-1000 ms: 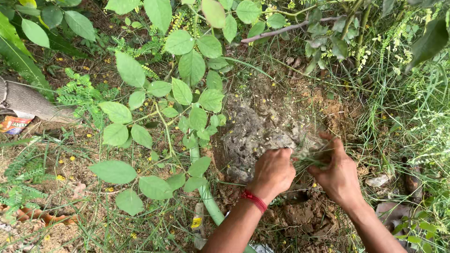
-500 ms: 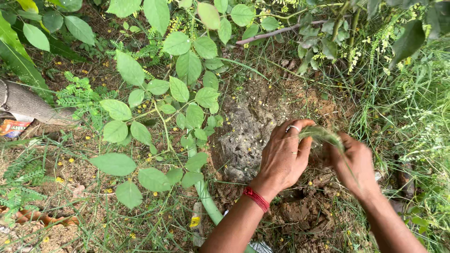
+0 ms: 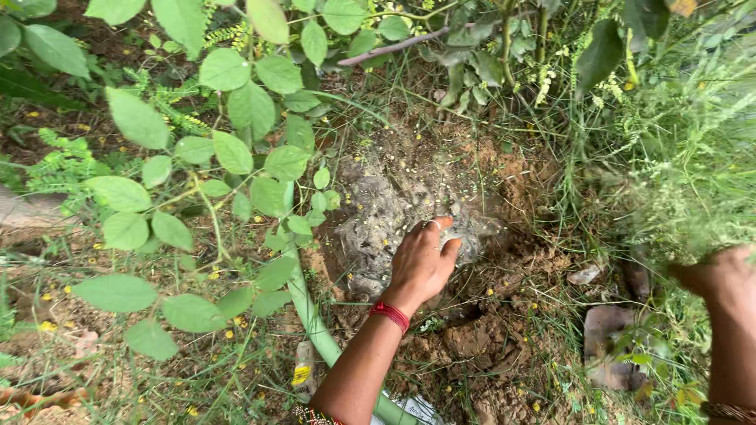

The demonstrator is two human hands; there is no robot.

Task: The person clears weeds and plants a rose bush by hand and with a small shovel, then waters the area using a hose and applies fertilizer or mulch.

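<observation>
Since a moment ago the right hand (image 3: 720, 279) has swung out to the weeds at the right edge, blurred so its grip can't be told, while the left hand (image 3: 425, 264) lies flat, fingers together, on the grey dirt patch (image 3: 394, 212). The crumbly soil clods (image 3: 472, 346) just below could give way under that palm; the green pipe (image 3: 315, 323) and leafy sapling (image 3: 228, 157) crowd its left.

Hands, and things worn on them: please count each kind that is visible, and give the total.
Hands: 2, left hand on the grey soil, right hand blurred at the edge
Rings: 1, on the left hand
Red wrist threads: 1
Bangles: 1, on the right arm
Total: 5
</observation>
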